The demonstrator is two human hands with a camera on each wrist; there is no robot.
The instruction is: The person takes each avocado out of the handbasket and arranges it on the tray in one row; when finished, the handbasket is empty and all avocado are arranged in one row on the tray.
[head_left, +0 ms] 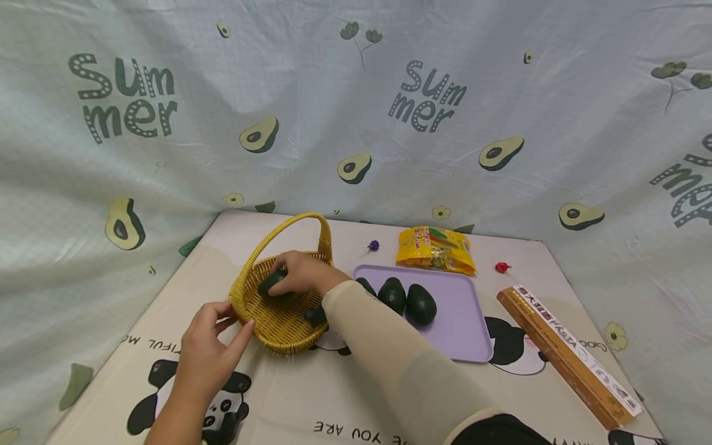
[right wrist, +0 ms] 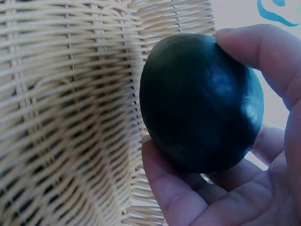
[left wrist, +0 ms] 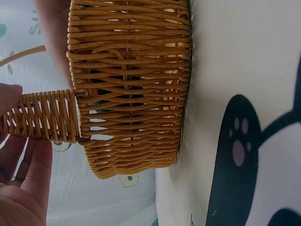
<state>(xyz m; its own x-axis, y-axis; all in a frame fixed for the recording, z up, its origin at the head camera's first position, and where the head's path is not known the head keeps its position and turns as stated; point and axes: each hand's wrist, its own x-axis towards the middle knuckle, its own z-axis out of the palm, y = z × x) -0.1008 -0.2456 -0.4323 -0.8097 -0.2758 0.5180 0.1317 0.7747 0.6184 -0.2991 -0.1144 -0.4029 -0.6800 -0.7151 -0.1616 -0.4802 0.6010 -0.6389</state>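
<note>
In the head view, my right hand (head_left: pixel 305 273) reaches over the yellow wicker basket (head_left: pixel 283 337) and grips a dark green avocado (head_left: pixel 269 284) inside it. The right wrist view shows this avocado (right wrist: pixel 202 103) between thumb and fingers, close to the woven wall. My left hand (head_left: pixel 208 343) holds the basket's left side at the foot of its handle. Its thumb and fingers lie on either side of the woven handle (left wrist: pixel 44 115) in the left wrist view. A small dark object (head_left: pixel 316 315) shows at the basket's right side; its kind is unclear.
Right of the basket, a lilac tray (head_left: pixel 461 337) bears three visible avocados (head_left: pixel 421 305), one partly behind my right sleeve. A yellow snack bag (head_left: pixel 436 249) lies behind it. A purple lollipop (head_left: pixel 373 245), a red lollipop (head_left: pixel 502 267) and a long pasta box (head_left: pixel 570 355) lie around.
</note>
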